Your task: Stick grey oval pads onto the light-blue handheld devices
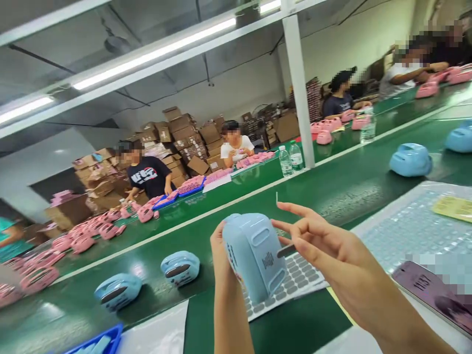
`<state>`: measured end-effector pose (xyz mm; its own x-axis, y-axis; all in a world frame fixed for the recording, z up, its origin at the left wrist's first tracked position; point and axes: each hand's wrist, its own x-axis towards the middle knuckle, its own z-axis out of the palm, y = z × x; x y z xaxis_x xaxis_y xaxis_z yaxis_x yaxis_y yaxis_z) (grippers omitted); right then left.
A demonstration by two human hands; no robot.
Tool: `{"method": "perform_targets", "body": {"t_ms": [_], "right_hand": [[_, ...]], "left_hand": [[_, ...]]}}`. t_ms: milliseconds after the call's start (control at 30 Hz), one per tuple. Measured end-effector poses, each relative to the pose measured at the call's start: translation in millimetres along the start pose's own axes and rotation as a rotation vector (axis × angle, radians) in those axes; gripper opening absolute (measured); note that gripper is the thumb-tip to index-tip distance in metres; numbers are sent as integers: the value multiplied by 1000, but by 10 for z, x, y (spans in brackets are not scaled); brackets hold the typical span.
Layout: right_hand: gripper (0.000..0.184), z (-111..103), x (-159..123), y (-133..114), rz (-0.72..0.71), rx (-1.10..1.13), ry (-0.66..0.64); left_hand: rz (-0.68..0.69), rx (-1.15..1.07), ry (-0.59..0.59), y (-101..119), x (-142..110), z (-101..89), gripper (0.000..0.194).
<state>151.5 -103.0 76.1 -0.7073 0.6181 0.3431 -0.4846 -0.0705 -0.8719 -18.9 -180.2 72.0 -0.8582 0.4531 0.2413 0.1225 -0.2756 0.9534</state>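
Observation:
My left hand (221,255) grips a light blue plastic housing (254,255) from behind and holds it up, its underside with moulded vents and black printed marks facing me. My right hand (320,241) is beside it on the right. Its fingers pinch a thin dark tool (285,251) whose tip touches the housing's right side, while the index finger points left above it. Below the housing lies a white sheet of small grey pads (295,280) in rows.
Blue housings (180,268) (117,291) (411,160) ride the green conveyor belt (332,187). A bubble-wrap sheet (405,226) and a phone (431,295) lie at right. Across the belt, several people work with pink housings (84,236). Water bottles (290,160) stand by a white post (298,88). Cartons are stacked behind.

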Motion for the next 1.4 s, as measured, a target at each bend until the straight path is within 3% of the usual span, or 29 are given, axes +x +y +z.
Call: {"method": "perform_targets", "body": {"t_ms": [133, 300, 533, 800, 1133, 1400], "right_hand": [[32, -36, 67, -85, 17, 2, -15], [29, -65, 64, -119, 64, -32, -42], [26, -33, 0, -129, 63, -46, -37], [22, 6, 13, -91, 44, -90, 5], [19, 42, -19, -99, -18, -155, 75], [19, 104, -44, -90, -73, -105, 115]], "left_hand": [[-57, 21, 2, -48, 27, -62, 47], [15, 94, -41, -72, -6, -135, 46], [105, 105, -9, -1, -25, -104, 54], [85, 104, 21, 62, -3, -67, 58], [161, 70, -16, 2, -64, -113, 48], [123, 80, 29, 80, -131, -81, 46]]}}
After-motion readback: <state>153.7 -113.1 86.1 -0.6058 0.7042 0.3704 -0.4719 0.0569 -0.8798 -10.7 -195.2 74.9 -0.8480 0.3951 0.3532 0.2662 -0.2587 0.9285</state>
